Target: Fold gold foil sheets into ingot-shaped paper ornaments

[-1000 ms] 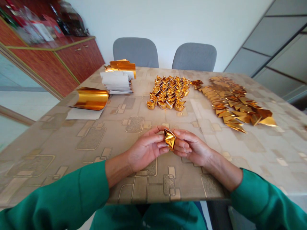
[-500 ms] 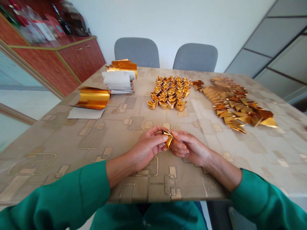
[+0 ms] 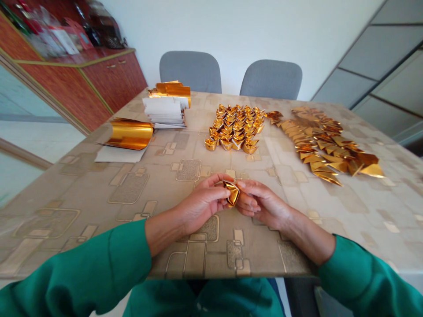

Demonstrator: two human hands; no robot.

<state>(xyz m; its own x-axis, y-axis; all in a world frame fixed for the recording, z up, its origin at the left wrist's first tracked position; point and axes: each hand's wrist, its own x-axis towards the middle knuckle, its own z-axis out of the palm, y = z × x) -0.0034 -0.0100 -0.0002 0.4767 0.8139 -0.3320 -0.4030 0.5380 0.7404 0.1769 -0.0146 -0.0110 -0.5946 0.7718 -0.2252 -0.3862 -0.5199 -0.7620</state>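
Between my hands, above the near part of the table, is a gold foil paper ingot (image 3: 233,196) with pale inner edges. My left hand (image 3: 206,198) pinches it from the left, thumb laid on its gold face. From the other side my right hand (image 3: 256,199) is closed at its right edge, thumb and index finger together at the upper corner. Beyond them stand rows of finished gold paper ingots (image 3: 235,127). Further right lies a spread of flat folded gold paper pieces (image 3: 319,143).
At the left are a curled stack of gold sheets (image 3: 130,134) and a taller pile of white-backed paper (image 3: 163,110). Two grey chairs (image 3: 190,72) stand behind the patterned table (image 3: 99,229). A red wooden cabinet (image 3: 115,81) holding bags and bottles is at the far left.
The gold ingot has tilted slightly in my fingers, so more of its front face shows. Both hands stay nearly in place; the whole view has shifted a little.
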